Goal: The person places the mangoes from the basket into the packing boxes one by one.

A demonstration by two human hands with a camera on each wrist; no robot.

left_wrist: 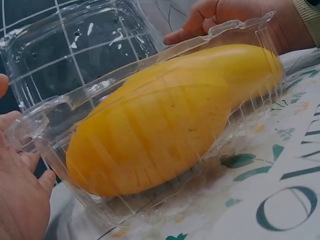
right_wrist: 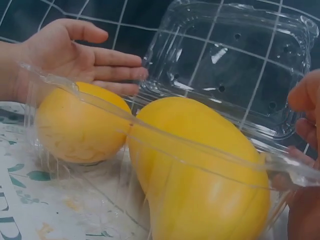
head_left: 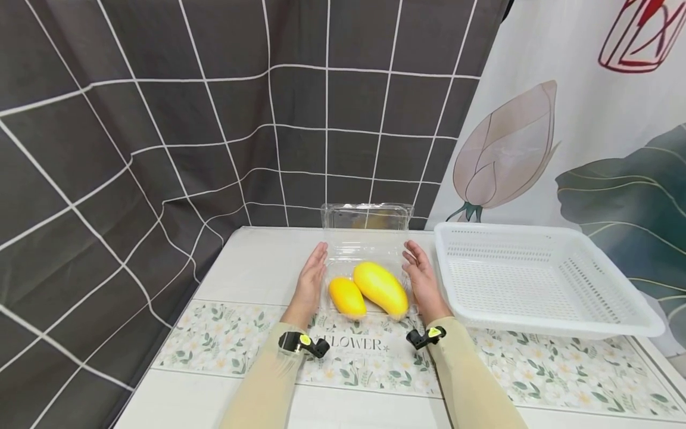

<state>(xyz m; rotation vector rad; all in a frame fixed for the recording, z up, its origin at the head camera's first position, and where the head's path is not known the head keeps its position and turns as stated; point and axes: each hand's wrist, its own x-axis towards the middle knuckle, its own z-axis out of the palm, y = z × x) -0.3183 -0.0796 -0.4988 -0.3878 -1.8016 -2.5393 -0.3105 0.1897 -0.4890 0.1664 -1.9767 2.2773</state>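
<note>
A clear plastic clamshell box (head_left: 343, 252) stands on the table with its lid (right_wrist: 220, 65) raised at the back. Two yellow mangoes lie inside it: a smaller mango (head_left: 347, 297) on the left and a larger, longer mango (head_left: 380, 288) on the right. My left hand (head_left: 311, 282) is at the box's left side, its fingers extended, as the right wrist view shows. On the opposite side is my right hand (head_left: 422, 282), fingers slightly bent and holding nothing. Whether either hand touches the box walls is hard to tell.
To the right, a white perforated plastic basket (head_left: 536, 325) stands close beside my right hand. A floral strip with lettering (head_left: 230, 336) runs across the white table (head_left: 257, 256). Behind the table hangs a dark grid-patterned cloth (head_left: 300, 101).
</note>
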